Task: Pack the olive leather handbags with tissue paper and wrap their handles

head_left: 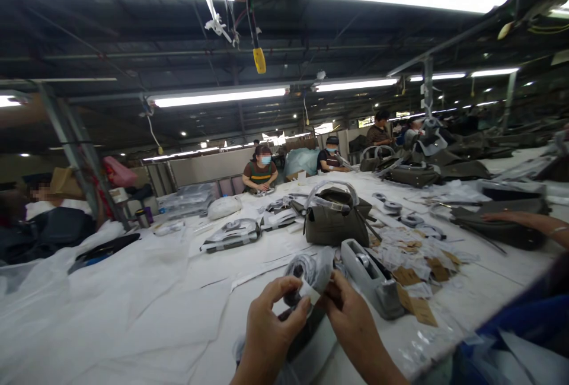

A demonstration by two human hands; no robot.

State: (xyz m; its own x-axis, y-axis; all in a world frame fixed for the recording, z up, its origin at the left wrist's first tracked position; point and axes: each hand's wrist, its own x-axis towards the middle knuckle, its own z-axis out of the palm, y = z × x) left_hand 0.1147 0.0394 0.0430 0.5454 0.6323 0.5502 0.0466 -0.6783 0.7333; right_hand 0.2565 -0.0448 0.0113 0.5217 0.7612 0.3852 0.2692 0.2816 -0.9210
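Observation:
Both hands hold a coiled strap (pixel 322 267) wrapped in clear or pale grey plastic, just above the white table. My left hand (pixel 270 323) is closed, thumb and forefinger pinching a small white strip on the coil's near side. My right hand (pixel 353 317) closes on the coil's right side, its fingertips partly hidden. Below the hands lies another dark, plastic-wrapped piece, mostly covered by them. A grey tape dispenser (pixel 372 284) stands right beside my right hand. Beyond the coil, an olive-grey handbag (pixel 333 228) stands upright with its handle wrapped in plastic.
Brown tags in clear bags (pixel 411 278) lie right of the dispenser. At right, a co-worker's hand (pixel 502 216) rests on another bag (pixel 502 231). Wrapped straps (pixel 235 234) lie at centre left, white sheets (pixel 146 314) at left. Two masked people sit across the table (pixel 200 349).

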